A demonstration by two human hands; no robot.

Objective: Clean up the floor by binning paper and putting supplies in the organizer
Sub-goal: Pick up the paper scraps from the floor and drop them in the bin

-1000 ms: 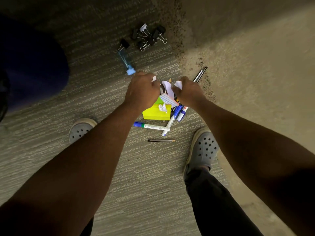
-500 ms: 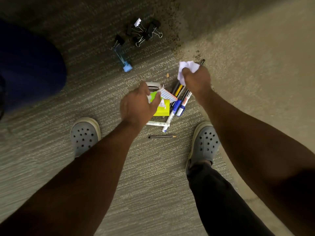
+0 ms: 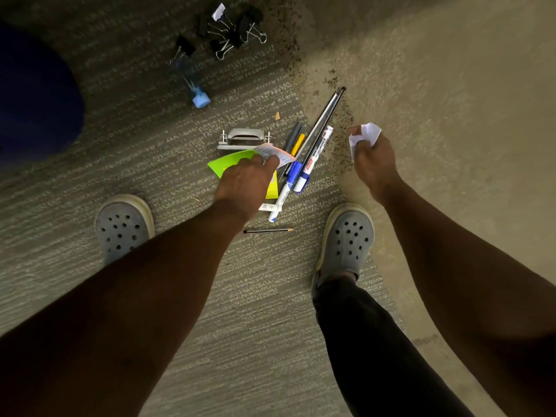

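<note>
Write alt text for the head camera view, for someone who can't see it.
Seen from above, a person's right hand holds crumpled white paper while the left hand picks up green paper from markers and a hole punch scattered on carpet. Binder clips lie farther off.

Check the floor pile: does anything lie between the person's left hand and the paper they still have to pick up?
Nothing visible does: the left hand already touches the lined paper and green sheet. The right hand holds crumpled paper.
</note>
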